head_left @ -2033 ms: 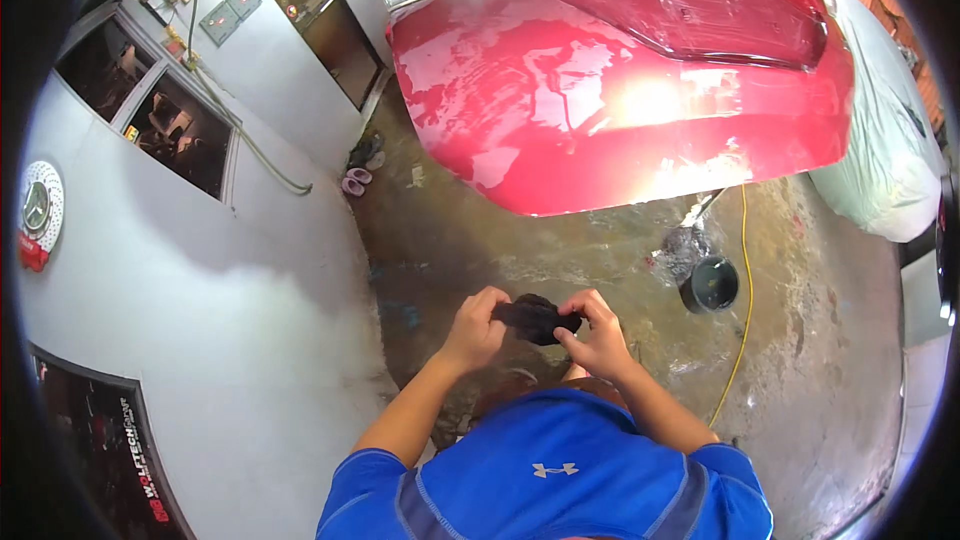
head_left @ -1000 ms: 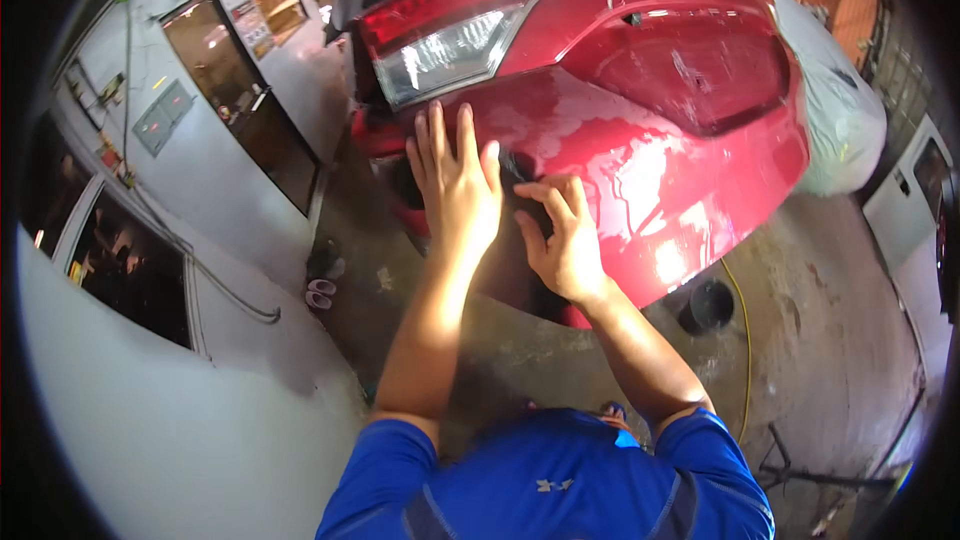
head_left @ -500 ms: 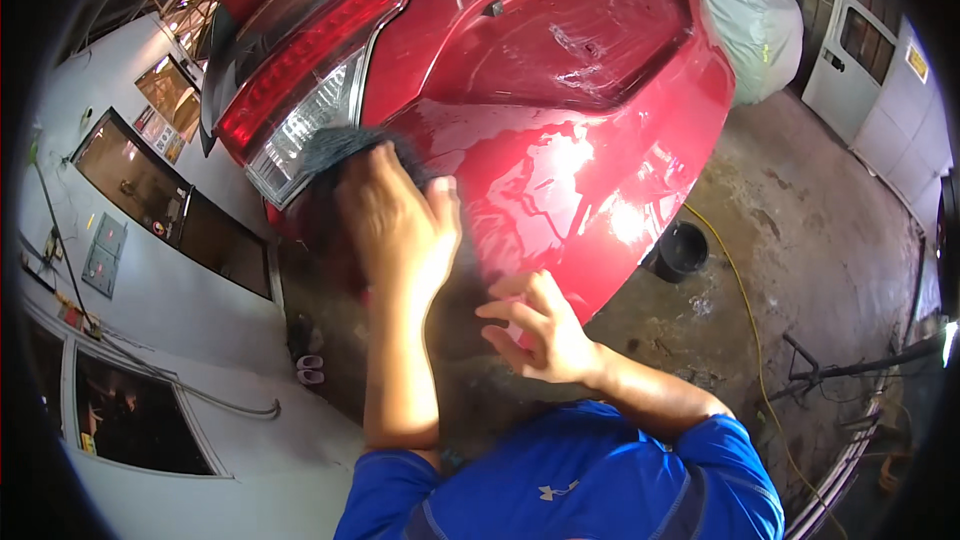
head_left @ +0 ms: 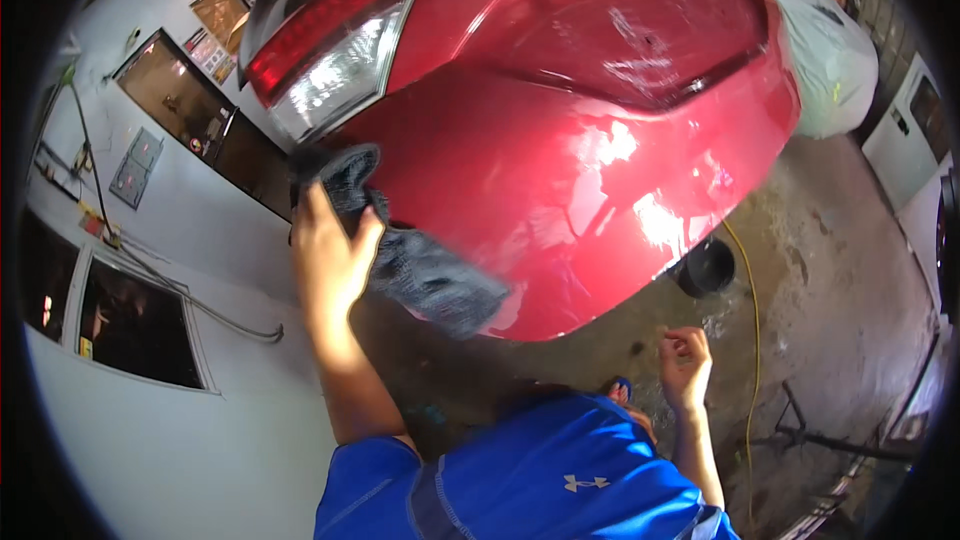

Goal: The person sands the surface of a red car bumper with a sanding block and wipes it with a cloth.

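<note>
My left hand (head_left: pixel 338 250) presses a dark grey cloth (head_left: pixel 430 280) against the side of a red car's bumper (head_left: pixel 470 200). Its fingers are closed on the cloth, which is bunched under them and trails along the bumper's lower edge. Just above is the car's red and clear tail lamp (head_left: pixel 335 70). Wet, glossy reflections and whitish smears show on the recessed panel (head_left: pixel 640 35). Away from the car, over the floor, hangs my right hand (head_left: pixel 686 368) with its fingers curled in. Nothing shows in it.
A black bucket (head_left: pixel 706 268) stands on the wet floor beside the bumper, near a yellow hose (head_left: pixel 755 340). A dark metal stand (head_left: pixel 810 435) lies to the right. Behind the car is a covered vehicle (head_left: pixel 825 60). A white wall (head_left: pixel 130 280) runs along the left.
My left hand and the cloth have moved from the tail lamp down onto the bumper's side, the cloth spreading out. My right hand has drawn away to the right, its fingers curling. The view has shifted.
</note>
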`<action>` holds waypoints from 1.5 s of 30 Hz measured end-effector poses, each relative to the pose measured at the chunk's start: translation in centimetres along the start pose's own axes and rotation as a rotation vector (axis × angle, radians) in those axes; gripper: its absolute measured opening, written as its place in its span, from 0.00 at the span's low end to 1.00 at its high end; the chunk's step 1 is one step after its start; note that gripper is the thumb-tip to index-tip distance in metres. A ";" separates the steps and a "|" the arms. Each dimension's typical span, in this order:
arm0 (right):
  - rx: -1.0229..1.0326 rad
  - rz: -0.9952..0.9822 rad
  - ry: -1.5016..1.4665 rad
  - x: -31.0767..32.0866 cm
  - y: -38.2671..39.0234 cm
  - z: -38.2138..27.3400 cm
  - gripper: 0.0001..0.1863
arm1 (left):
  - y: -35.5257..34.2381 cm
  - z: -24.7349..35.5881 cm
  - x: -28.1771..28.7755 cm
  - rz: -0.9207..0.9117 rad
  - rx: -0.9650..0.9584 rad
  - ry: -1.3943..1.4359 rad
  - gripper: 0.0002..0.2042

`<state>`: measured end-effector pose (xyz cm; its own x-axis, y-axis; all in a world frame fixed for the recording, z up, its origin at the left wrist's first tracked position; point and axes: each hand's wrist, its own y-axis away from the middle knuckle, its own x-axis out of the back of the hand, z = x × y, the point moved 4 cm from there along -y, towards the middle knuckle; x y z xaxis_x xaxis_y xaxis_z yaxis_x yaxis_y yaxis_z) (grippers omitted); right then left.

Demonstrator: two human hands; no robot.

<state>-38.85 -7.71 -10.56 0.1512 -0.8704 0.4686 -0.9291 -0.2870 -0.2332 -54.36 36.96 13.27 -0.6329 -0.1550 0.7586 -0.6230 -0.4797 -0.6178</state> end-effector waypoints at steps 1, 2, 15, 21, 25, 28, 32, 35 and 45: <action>-0.124 0.031 -0.007 1.5 1.0 2.0 0.05 | -0.1 -0.4 -0.2 -0.105 0.099 0.093 0.38; -0.197 0.078 -0.006 2.5 1.4 3.4 0.04 | -0.1 -1.2 -0.5 -0.147 0.101 -0.028 0.40; 0.333 -0.097 -0.314 -0.1 -6.5 -3.8 0.13 | -1.0 31.2 -21.2 -0.086 -0.618 -0.305 0.45; 0.458 0.124 -0.532 -2.7 -7.8 -6.3 0.11 | 5.1 28.7 -23.1 -0.166 -0.624 -0.058 0.45; 0.599 -0.037 -0.678 -6.2 -4.4 -10.4 0.12 | 9.5 19.2 -15.1 -0.046 -0.313 -0.381 0.41; 0.700 -0.162 -0.805 -10.5 -2.3 -15.6 0.13 | 9.4 9.9 -8.6 0.001 0.196 -0.491 0.42; 0.742 -0.439 -1.018 -18.6 0.0 -21.2 0.20 | 10.2 5.3 -7.7 0.043 -0.004 -0.415 0.37; 0.808 -0.375 -1.166 -21.5 1.2 -23.2 0.29 | 10.6 2.8 -5.9 0.050 -0.262 -0.467 0.34; 0.850 -0.252 -0.184 -17.5 -5.1 -15.2 0.34 | 9.6 0.7 -0.7 0.197 -0.322 0.099 0.09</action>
<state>-41.87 15.02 -4.62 0.4360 -0.7710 0.4643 -0.3096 -0.6129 -0.7270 -59.59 31.87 6.94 -0.7860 -0.1257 0.6053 -0.5880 -0.1505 -0.7948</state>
